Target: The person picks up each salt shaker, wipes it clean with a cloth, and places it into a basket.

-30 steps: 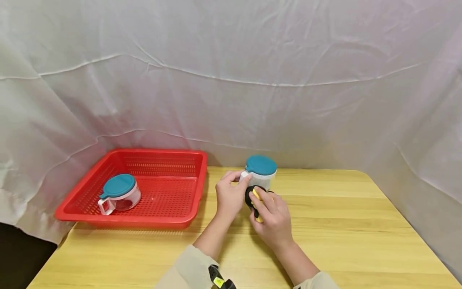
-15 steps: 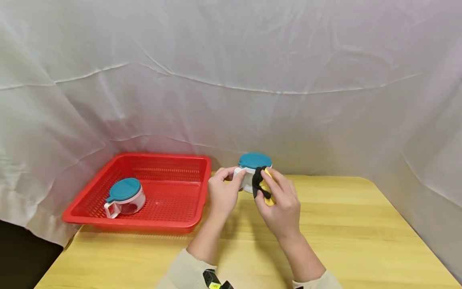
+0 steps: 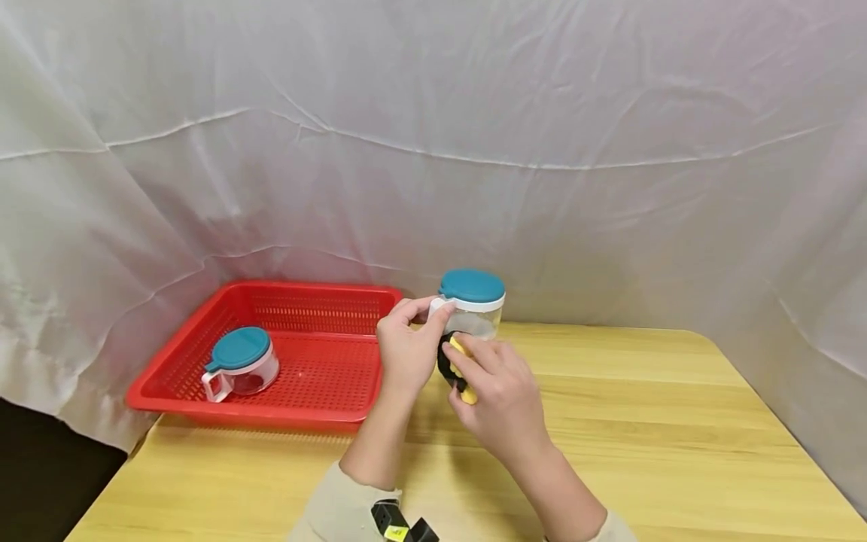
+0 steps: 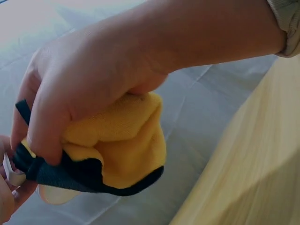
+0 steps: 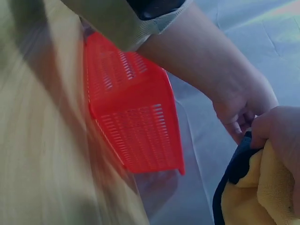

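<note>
In the head view, my left hand (image 3: 409, 346) pinches the white handle of a clear lidded jar (image 3: 473, 287) with a teal lid and white rim. My right hand (image 3: 503, 391) grips a bunched yellow cloth with black edging (image 3: 447, 363), just below the handle and at the jar's lower front. In the left wrist view, the yellow cloth (image 4: 133, 154) hangs from the right hand (image 4: 89, 84), and left-hand fingers (image 4: 5, 201) show at the left edge by the white handle. The right wrist view has the cloth (image 5: 248, 197) low at the right. Fingers and cloth hide part of the jar.
A red plastic basket (image 3: 271, 415) with perforated walls stands on the left of the wooden table (image 3: 643, 421). Inside it sits a second teal-lidded jar (image 3: 240, 350) with its handle toward the front left. A pale fabric curtain (image 3: 474, 150) encloses the back and sides.
My right hand raised the cloth over the jar's front, then lowered it to the left, below the handle. The left hand keeps its grip on the handle. The head view has shifted slightly.
</note>
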A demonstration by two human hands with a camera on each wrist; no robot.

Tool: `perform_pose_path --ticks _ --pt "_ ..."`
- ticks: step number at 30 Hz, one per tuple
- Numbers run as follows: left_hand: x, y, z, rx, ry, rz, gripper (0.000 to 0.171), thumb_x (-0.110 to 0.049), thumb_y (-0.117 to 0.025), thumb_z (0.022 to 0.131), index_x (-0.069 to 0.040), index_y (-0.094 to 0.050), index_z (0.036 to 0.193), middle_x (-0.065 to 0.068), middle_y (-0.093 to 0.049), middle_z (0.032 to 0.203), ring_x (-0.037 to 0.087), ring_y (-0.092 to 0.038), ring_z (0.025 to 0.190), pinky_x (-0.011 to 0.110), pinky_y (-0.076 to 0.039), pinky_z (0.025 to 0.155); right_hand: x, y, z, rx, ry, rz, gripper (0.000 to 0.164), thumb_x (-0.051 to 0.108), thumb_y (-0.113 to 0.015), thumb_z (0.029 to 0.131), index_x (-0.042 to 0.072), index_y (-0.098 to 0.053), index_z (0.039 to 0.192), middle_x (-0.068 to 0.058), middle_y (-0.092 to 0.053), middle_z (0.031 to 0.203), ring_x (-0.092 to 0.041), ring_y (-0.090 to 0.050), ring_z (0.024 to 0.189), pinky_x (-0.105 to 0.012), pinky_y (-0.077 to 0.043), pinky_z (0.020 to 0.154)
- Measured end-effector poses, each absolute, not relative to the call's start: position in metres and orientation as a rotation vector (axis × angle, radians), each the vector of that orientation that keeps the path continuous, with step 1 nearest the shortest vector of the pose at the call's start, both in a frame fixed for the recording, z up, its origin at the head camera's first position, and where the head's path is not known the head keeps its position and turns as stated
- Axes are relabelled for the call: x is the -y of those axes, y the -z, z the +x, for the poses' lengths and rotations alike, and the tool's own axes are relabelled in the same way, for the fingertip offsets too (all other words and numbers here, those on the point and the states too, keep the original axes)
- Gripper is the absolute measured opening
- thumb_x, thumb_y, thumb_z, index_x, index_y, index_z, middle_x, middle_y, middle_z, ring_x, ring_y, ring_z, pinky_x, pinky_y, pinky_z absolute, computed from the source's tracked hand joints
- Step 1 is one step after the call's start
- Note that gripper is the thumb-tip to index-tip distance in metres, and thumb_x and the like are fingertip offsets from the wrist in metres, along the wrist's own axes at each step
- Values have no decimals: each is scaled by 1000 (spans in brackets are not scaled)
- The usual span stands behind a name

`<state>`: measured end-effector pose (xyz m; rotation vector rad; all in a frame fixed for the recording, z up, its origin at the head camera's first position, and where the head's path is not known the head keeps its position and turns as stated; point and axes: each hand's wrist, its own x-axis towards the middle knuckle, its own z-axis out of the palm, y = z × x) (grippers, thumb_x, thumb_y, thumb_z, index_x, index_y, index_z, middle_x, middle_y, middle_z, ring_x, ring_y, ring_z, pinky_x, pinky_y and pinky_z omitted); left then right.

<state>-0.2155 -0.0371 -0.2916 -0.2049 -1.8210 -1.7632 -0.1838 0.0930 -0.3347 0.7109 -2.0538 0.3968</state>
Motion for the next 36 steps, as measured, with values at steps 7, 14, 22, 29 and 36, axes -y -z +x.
perform_pose_path --ticks 7,14,22,29,36 --pt "33 288 -212 1846 1770 -287 15 -11 -75 79 1 -73 89 12 -61 75 22 -59 66 23 -53 53 -102 325 -184 1928 -536 655 42 9 -70 70 9 -69 112 -6 -64 117 -27 -60 95 -39 -53 77" --pt "33 301 -224 1817 1931 -266 15 -16 -77 78 -6 -74 88 11 -61 76 19 -58 62 34 -57 51 -115 315 -186 1792 -787 565 42 8 -67 74 5 -67 116 -11 -63 119 -29 -58 104 -21 -46 92" --pt "40 310 -234 1695 2039 -166 20 -24 -78 78 -9 -74 90 12 -63 74 19 -60 63 36 -58 53 -104 322 -188 1816 -670 678 42 12 -65 73 7 -67 115 -10 -63 118 -29 -58 94 -35 -49 81" --pt "44 304 -228 1718 2023 -140 22 -24 -76 80 -7 -73 94 12 -64 78 20 -60 66 35 -59 59 -95 329 -184 1881 -588 773 45 10 -66 70 10 -68 115 -8 -63 118 -26 -59 92 -38 -52 77" --pt "46 306 -234 1688 2138 -147 22 -21 -75 80 -6 -73 96 12 -64 81 19 -59 68 36 -58 56 -113 319 -187 1832 -738 674 43 11 -65 73 7 -67 115 -10 -63 118 -28 -59 101 -27 -50 87"
